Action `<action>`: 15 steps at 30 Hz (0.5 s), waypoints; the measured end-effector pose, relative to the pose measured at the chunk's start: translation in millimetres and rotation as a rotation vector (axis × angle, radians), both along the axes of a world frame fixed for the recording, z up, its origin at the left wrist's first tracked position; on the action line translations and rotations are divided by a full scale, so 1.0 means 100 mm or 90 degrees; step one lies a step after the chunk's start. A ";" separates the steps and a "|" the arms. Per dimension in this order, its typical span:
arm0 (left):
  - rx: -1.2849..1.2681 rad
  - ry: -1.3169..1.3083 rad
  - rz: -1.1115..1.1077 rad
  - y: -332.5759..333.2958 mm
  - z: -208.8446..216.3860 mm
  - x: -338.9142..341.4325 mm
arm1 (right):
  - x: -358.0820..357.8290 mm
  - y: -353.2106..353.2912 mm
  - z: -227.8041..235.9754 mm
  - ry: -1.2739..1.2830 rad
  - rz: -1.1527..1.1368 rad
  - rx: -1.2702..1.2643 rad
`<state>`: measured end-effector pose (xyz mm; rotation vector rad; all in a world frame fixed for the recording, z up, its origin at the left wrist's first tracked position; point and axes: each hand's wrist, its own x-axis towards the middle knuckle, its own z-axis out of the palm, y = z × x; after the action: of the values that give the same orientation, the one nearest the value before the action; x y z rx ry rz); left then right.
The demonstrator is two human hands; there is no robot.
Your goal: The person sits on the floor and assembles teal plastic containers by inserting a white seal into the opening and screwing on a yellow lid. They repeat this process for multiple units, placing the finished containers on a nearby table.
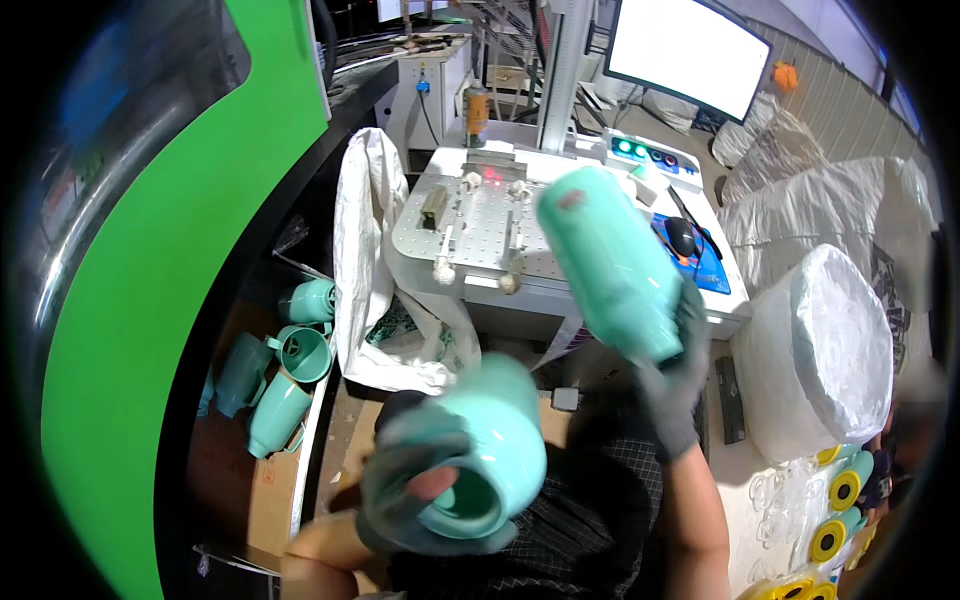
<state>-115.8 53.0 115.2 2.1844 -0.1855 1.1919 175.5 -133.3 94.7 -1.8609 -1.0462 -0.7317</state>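
My left hand (395, 480), in a grey glove, is wrapped round a mint-green thermos jug (505, 425) above my lap. Its open mouth points down toward me, and both hand and jug are blurred by motion. A second mint-green thermos jug (605, 260) is gripped at its lower end by my right hand (675, 375), also gloved in grey. This jug is tilted, its upper end leaning left over the worktable's edge, and a small reddish mark shows near that end. Beyond it is a perforated metal plate (420, 235) with clamp-like fixtures and red light spots.
More mint-green jugs (280, 410) lie in a carton at left, beside a green machine panel (130, 270). A white woven sack (362, 260) hangs left of the worktable. At right are a button box (652, 155), a mouse (681, 237), a monitor (685, 55) and a lined bin (800, 350).
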 end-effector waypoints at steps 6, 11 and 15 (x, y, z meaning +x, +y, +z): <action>-0.407 0.368 -0.069 -0.47 -0.68 -0.03 | 0.14 1.81 0.13 -0.218 -0.064 -0.168; -0.296 0.325 -0.020 -0.27 -0.58 -0.15 | 0.19 2.53 0.03 -0.158 -0.121 -0.412; -0.261 0.324 -0.059 -0.14 -0.59 -0.12 | 0.11 2.71 0.16 -0.134 -0.135 -0.511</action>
<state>-128.2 39.4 55.7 2.0060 0.1596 0.5335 186.7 137.7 110.5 -2.6497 -1.4273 -0.6913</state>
